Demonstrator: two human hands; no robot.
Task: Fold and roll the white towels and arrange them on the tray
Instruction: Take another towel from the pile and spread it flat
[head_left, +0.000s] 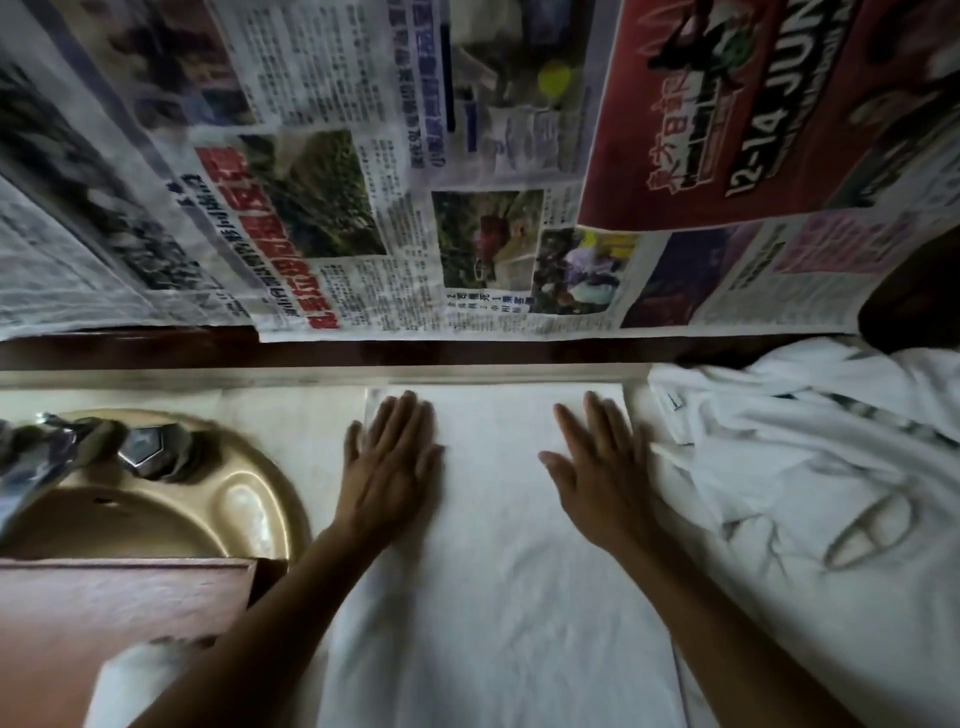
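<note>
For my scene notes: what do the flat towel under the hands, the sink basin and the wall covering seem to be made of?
White towel: soft woven cloth, likely cotton, matte, with fine creases. Sink basin: glossy gold-toned surface with bright highlights, perhaps brass or coated metal. Wall covering: newspaper sheets, thin printed paper, slightly wrinkled.

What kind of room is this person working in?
Probably a bathroom, perhaps a hotel's: a bronze-coloured basin with a metal tap sits in the counter, and a heap of white towels lies at the right.
</note>
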